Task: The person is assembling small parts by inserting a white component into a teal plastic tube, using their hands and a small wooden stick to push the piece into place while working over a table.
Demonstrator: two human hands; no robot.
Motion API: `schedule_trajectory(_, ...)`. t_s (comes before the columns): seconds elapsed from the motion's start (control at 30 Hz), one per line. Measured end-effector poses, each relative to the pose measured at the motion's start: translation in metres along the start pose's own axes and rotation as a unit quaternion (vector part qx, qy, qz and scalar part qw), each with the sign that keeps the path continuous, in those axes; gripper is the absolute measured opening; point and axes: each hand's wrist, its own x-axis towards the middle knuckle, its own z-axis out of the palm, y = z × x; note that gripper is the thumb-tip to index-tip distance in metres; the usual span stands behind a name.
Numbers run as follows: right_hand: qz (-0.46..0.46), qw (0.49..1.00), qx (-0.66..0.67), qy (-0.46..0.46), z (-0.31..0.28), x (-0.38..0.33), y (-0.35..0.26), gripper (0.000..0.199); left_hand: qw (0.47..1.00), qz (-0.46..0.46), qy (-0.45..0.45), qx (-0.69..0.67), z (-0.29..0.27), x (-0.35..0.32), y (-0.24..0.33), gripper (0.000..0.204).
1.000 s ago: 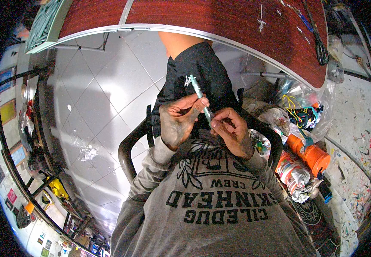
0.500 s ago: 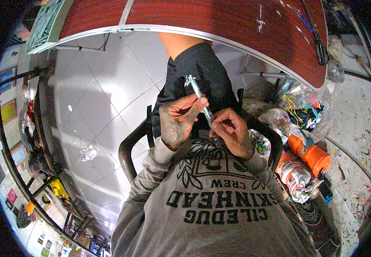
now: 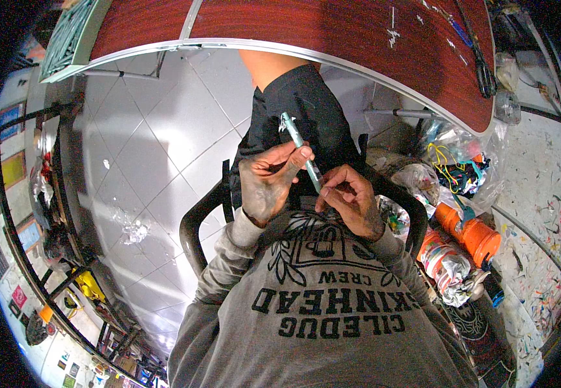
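While both hands meet at frame centre, pale green pen [image 3: 300,150] slants up-left: left hand [image 3: 269,186] pinches its middle, right hand [image 3: 352,200] closed around its lower end; tip projects above the fingers.

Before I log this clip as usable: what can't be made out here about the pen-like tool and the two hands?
Head view only:
- Lower end of the slim teal tool: covered by the right hand.
- Part of its shaft: behind the left hand fingers.
- Tool tip: too small to identify.
- Right hand's grip: fingers curl over it, contact hidden.
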Motion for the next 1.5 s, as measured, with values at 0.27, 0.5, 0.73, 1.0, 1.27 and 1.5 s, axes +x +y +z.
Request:
schedule_trajectory(0.27,0.020,1.000,0.001,-0.017,-0.003,-0.001,0.000,0.015,1.000,0.001,-0.005,-0.002,-0.003,0.000,0.000,0.028)
schedule_trajectory(0.5,-0.024,0.986,-0.163,0.023,-0.014,-0.001,0.005,0.012,0.999,0.017,-0.015,-0.033,-0.003,0.002,0.002,0.028)
schedule_trajectory(0.73,-0.032,0.991,-0.095,0.084,-0.007,0.013,-0.027,0.020,0.997,0.032,-0.038,-0.063,0.001,0.001,0.010,0.026)
schedule_trajectory(1.0,0.003,0.944,-0.330,0.002,0.008,0.023,-0.055,0.026,0.996,0.059,-0.058,-0.033,0.004,0.000,0.015,0.025)
schedule_trajectory(1.27,-0.038,0.956,-0.275,-0.090,-0.002,0.023,-0.043,0.026,0.993,0.040,-0.066,-0.088,0.010,0.002,0.022,0.024)
schedule_trajectory(1.5,-0.054,0.941,-0.293,-0.158,-0.009,0.032,-0.041,0.022,0.998,0.054,-0.026,-0.026,0.015,0.008,0.034,0.028)
